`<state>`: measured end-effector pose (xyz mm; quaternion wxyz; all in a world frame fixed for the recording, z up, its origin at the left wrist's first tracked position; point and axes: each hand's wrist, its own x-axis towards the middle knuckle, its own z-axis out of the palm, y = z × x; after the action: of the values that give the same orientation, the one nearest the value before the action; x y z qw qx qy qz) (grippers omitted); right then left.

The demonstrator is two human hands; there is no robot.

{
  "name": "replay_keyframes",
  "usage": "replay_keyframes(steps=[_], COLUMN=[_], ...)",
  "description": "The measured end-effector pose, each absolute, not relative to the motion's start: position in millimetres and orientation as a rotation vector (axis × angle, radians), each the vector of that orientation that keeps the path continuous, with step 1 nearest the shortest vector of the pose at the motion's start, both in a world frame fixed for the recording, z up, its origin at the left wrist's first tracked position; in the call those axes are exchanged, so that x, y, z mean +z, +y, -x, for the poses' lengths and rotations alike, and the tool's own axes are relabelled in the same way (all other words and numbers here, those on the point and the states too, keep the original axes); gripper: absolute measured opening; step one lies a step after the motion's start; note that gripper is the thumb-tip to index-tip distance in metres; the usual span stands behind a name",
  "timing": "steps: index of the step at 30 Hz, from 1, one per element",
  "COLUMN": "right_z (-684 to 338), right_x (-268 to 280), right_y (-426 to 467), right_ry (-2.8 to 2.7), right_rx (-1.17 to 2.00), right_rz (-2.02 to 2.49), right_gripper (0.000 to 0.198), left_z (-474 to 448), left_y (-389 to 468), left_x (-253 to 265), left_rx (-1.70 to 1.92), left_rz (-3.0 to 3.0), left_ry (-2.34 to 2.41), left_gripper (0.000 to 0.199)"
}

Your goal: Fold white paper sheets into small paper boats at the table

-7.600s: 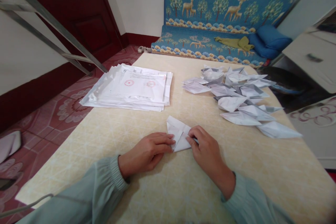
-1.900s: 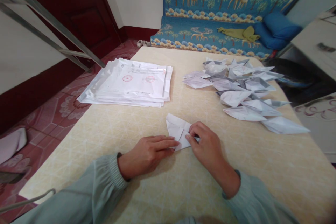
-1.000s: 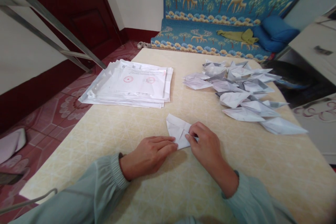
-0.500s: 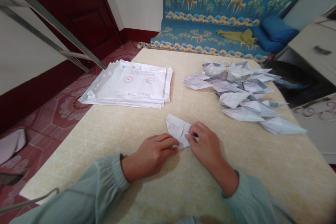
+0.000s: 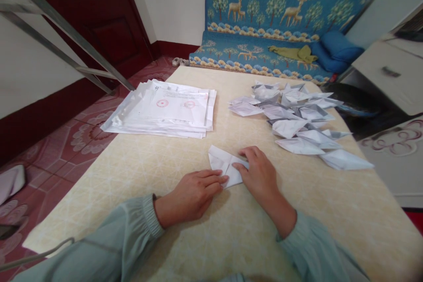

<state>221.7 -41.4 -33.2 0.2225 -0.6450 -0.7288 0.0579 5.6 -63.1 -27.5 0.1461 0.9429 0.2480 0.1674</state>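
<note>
A small folded sheet of white paper (image 5: 222, 158) lies on the table in front of me, with crease lines and overlapping flaps on it. My left hand (image 5: 194, 191) holds its lower left edge, the fingers close together and the fingertips pressed on the paper. On the other side, my right hand (image 5: 259, 174) grips the right end, thumb on top and index finger along the far edge. The right palm hides part of that end. Several folded paper boats (image 5: 297, 141) with pointed ends sit grouped at the right of the table.
A stack of printed sheets (image 5: 178, 108) with red stamps lies at the table's left. The table (image 5: 158, 158) has a pale yellow patterned cover. Behind it stands a blue sofa (image 5: 251, 44) with a green cloth (image 5: 294, 53). A metal frame (image 5: 66, 22) leans at the left.
The view has shifted slightly. My right fingers have spread a little, the index finger moving out along the paper's far edge. The left hand stays nearly in place on the paper.
</note>
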Motion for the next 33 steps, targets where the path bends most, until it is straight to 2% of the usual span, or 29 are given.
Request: replay_keyframes(steps=[4,9,14,16,19,21,24,30,33], right_z=[-207,-175,-183,-200,-228,-244,-256,-248,-246], right_x=[-21,-13,-15,-14,-13,-14,-15,-19,-11], right_y=[-21,7,24,25,14,0,-31,-103,-125], right_ry=[-2.143,-2.266,-2.263,-2.19,-1.997,-1.761,-1.474,-1.35,-1.626], right_rx=[0.242,0.292,0.399,0.446,0.773,1.081,1.355,1.542,1.58], right_rz=[1.799,1.783,1.763,1.817,1.885,1.971,2.024,1.893,1.941], right_gripper=[0.013,0.032,0.004,0.005,0.015,0.017,0.014,0.014,0.019], left_z=[-7,-10,-19,-22,-26,-28,-31,-32,-28], left_y=[-62,-63,-65,-64,-59,-57,-59,-72,-76], left_x=[-27,-23,-18,-17,-16,-16,-15,-25,-31], left_rx=[0.493,0.438,0.413,0.425,0.427,0.404,0.355,0.351,0.374], left_rz=[-2.684,-2.686,-2.775,-2.823,-2.856,-2.852,-2.829,-2.782,-2.775], left_ry=[0.71,0.797,0.854,0.857,0.903,0.923,0.946,0.976,0.959], left_gripper=[0.027,0.031,0.035,0.033,0.031,0.034,0.041,0.041,0.041])
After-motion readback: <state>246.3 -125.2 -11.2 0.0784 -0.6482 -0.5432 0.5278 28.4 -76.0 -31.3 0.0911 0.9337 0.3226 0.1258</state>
